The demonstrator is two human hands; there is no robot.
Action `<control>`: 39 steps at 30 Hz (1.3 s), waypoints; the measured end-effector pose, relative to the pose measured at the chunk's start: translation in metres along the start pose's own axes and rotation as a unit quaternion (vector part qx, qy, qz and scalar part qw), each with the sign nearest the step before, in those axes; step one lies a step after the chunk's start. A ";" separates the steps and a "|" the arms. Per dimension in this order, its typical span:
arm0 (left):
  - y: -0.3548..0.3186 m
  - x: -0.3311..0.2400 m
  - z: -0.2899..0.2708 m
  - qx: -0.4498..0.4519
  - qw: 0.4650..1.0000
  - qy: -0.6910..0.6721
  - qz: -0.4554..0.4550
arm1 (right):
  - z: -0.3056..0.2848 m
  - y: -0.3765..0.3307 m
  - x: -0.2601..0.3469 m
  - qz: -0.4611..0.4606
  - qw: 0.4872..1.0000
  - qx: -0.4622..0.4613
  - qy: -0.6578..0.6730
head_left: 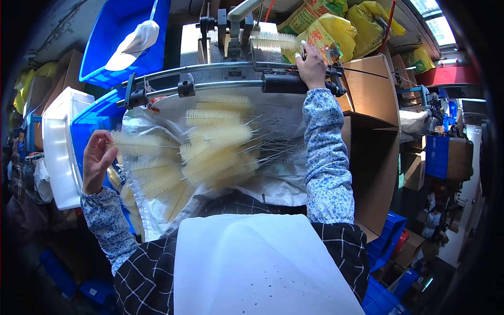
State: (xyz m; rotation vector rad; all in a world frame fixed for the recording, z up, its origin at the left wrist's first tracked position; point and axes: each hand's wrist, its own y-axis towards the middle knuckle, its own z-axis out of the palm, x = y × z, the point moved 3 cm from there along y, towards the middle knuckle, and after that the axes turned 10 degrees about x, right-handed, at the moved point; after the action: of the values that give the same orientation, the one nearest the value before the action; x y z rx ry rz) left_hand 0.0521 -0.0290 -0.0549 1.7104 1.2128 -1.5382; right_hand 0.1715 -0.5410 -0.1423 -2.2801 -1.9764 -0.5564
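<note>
My left hand is at the left, thumb and fingers closed on the end of a cream-bristled tube brush. That brush lies beside a heap of similar brushes, whose thin wire stems point mostly to the right. Up at the metal machine, my right hand reaches over the front rails. Its fingers are closed at the right end of another bristled brush, lying crosswise there. Exactly how the fingertips meet that brush is partly hidden.
A white sheet lies under the heap. Two steel rails with a black sleeve cross in front of the machine. An open cardboard box stands at the right. At the left are a blue bin with a white cap and a white tub.
</note>
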 end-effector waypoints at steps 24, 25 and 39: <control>-0.019 -0.015 -0.015 -0.069 0.995 0.051 0.041 | 0.021 -0.001 0.053 -0.039 0.998 -0.043 0.035; -0.020 -0.015 -0.015 -0.076 0.995 0.055 0.044 | 0.022 -0.001 0.057 -0.036 0.998 -0.035 0.035; -0.016 -0.016 -0.013 -0.084 0.995 0.038 0.031 | 0.043 -0.011 0.149 -0.011 0.999 -0.026 0.017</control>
State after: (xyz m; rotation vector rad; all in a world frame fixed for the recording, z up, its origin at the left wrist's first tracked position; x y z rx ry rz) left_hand 0.0452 -0.0154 -0.0338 1.6929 1.2764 -1.3055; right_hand 0.1862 -0.3865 -0.1375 -2.2658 -1.9963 -0.6501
